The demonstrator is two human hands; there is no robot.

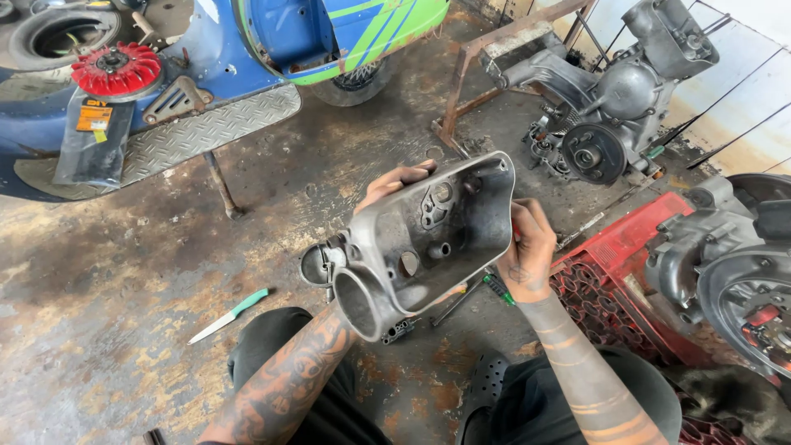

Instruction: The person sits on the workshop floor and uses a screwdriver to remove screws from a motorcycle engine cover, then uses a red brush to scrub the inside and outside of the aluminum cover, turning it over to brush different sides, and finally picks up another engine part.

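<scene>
Head camera looks steeply down, close over the stained floor (124, 272).

Bright, even daylight, glare at upper right, soft shadows, sharp focus, edges slightly bowed.

Grey metal housing (420, 243) (hollow side up), tilted

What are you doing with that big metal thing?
A person sitting on a stained workshop floor holds a grey metal casing up in both hands: the left hand grips its far edge, the right hand its near side. A green-handled knife and a screwdriver lie on the floor. A blue scooter and an engine sit nearby.
</scene>
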